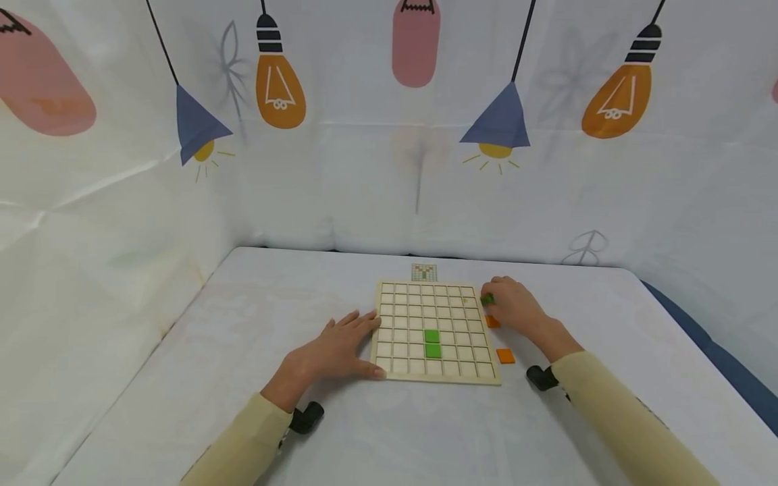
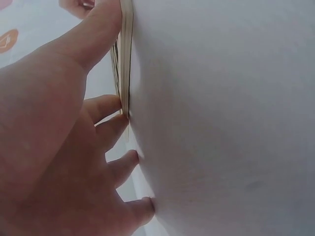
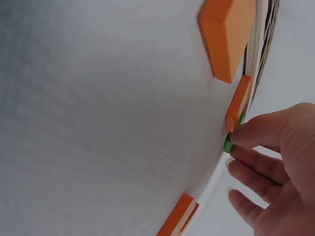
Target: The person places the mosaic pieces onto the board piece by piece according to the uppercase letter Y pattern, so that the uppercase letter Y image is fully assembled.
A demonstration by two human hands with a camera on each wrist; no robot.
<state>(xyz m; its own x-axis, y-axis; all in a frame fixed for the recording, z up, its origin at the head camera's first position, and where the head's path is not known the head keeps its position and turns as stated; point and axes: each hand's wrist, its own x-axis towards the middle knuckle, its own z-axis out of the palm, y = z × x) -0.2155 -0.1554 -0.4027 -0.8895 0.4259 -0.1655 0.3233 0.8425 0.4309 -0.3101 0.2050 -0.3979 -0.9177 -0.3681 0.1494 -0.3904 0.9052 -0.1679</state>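
A pale wooden grid board (image 1: 401, 368) lies on the white table, with two green square tiles in neighbouring cells, the upper one (image 1: 431, 335) just beyond the lower one (image 1: 433, 351). My left hand (image 1: 340, 347) rests along the board's left side, fingers spread, thumb at the near corner. In the left wrist view, thumb and fingertips touch the board's edge (image 2: 126, 59). Past the board's right edge, my right hand (image 1: 513, 307) pinches a green tile (image 1: 487, 299) between thumb and fingers. The right wrist view shows that green tile (image 3: 228, 144) low at the table, partly hidden by the thumb.
Two orange tiles lie right of the board, one (image 1: 493, 322) close by the right hand and another (image 1: 506, 356) nearer me. A further orange tile (image 3: 177, 216) shows in the right wrist view. Behind the board lies a small pattern card (image 1: 424, 272). A printed curtain (image 1: 365, 182) hangs behind the table.
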